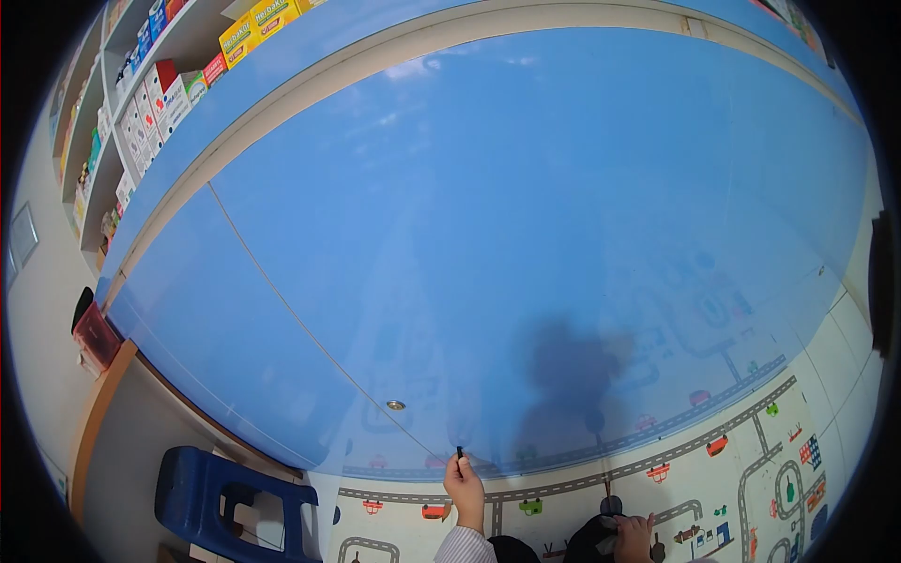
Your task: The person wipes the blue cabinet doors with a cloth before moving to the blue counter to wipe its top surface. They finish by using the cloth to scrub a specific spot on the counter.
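Note:
My left hand (464, 490), in a striped sleeve, is closed in a pinch around a small black object (460, 452). Its kind is too small to make out. It stands upright right in front of the lower edge of a glossy blue panel (469, 235). Up and to the left of that hand, a round metal lock (396, 405) is set in the panel beside a thin vertical seam. My right hand (634, 539) rests low by my dark-clothed knee (591, 540). Its fingers look loosely stretched, and I see nothing held in them.
A dark blue plastic stool (178, 497) stands at the lower left, beside a wood-edged partition (99, 422). Shelves (113, 122) with several medicine boxes rise beyond the counter edge (282, 108). A mat printed with roads and cars (751, 441) covers the floor.

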Motion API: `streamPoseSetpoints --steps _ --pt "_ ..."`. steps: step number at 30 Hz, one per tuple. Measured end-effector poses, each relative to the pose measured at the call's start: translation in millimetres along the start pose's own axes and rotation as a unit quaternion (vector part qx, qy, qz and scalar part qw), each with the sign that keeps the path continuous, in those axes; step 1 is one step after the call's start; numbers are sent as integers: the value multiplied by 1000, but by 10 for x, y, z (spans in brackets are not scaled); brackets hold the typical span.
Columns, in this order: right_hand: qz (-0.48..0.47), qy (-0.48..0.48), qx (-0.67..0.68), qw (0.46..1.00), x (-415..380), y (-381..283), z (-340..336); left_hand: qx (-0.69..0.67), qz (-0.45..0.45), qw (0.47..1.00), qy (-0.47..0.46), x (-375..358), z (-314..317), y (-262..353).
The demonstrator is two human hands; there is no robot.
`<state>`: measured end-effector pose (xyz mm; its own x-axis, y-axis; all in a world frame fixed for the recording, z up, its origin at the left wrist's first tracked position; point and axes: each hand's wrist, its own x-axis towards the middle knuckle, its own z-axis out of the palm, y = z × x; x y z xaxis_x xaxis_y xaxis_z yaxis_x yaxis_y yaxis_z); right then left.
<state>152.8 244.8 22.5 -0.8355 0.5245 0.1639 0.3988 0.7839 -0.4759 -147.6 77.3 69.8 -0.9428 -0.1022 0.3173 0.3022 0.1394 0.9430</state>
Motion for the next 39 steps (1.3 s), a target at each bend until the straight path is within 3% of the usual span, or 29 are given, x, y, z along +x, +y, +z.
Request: streamPoseSetpoints --steps 2,15,18,23,30,39 --pt "6 -8 1 1000 -39 6 15 -16 -9 1000 -1 31 -17 213" --pt "26 -30 12 999 -36 20 7 -16 18 1000 -5 2 -14 -15" --pt "34 -33 13 999 -36 39 4 -7 -40 999 -9 11 -26 53" --pt "39 -47 21 998 -52 19 19 2 11 1000 -2 -10 -34 -135" --pt "59 -62 23 996 -121 44 -7 -46 -6 999 7 21 17 138" --pt "36 -24 16 999 -85 94 97 -61 -20 998 9 61 -29 -14"
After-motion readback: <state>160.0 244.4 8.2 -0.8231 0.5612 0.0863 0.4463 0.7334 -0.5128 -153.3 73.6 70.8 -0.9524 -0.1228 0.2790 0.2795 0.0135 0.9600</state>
